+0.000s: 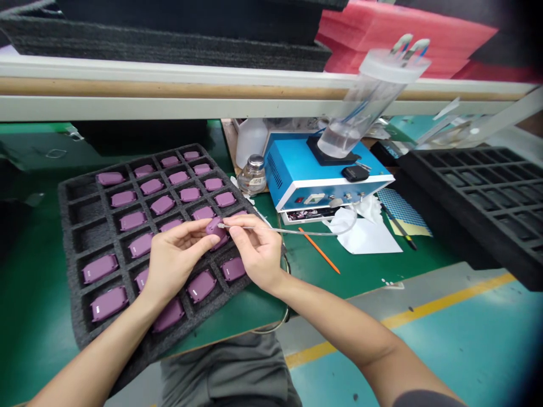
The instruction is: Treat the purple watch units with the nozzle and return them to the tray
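"While the left grip pinches a purple shell above the foam tray, what does the right do?"

"The right grip is closed around the slim clear tube, near its pale tip. That tip is at the shell's face; contact, I can't tell."

"How would you handle that well?"

"I'd brace the shell by its edges, guide the tube from close behind the tip, and leave slack towards the blue box, since a tugging line could drag the tip sideways."

"And the materials?"

"Rounded shells with small corner lugs, smooth and faintly satiny, probably easy to mark. The tray looks grainy and soft, cut into square-edged pockets, on a smooth green surface."
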Motion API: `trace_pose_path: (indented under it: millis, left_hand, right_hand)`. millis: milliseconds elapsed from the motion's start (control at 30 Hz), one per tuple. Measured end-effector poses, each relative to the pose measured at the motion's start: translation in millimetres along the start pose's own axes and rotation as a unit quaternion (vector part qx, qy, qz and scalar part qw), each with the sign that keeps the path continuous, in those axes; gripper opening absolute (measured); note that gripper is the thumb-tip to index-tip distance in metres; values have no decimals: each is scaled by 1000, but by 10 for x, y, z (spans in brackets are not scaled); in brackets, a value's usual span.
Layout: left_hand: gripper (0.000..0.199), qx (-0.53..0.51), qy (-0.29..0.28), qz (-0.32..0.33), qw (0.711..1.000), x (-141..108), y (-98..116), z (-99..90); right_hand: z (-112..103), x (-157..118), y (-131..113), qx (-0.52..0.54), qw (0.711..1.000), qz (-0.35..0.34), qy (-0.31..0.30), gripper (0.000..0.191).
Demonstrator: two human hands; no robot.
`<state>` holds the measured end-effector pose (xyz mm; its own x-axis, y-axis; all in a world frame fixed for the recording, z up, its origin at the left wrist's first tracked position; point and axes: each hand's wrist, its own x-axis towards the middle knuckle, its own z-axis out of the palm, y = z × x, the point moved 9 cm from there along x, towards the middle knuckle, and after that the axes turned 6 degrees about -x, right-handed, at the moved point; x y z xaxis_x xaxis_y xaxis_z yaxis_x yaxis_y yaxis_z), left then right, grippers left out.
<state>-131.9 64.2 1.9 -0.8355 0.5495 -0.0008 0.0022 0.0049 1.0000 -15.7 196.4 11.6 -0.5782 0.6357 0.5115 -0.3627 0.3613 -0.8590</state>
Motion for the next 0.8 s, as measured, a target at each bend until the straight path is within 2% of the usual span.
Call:
trace_pose_path:
  millis: [800]
  left_hand:
    - [50,1,-2,-5,1000,4,-9,-1]
  right_hand:
    - [7,-3,14,9,1000,9,-4,11]
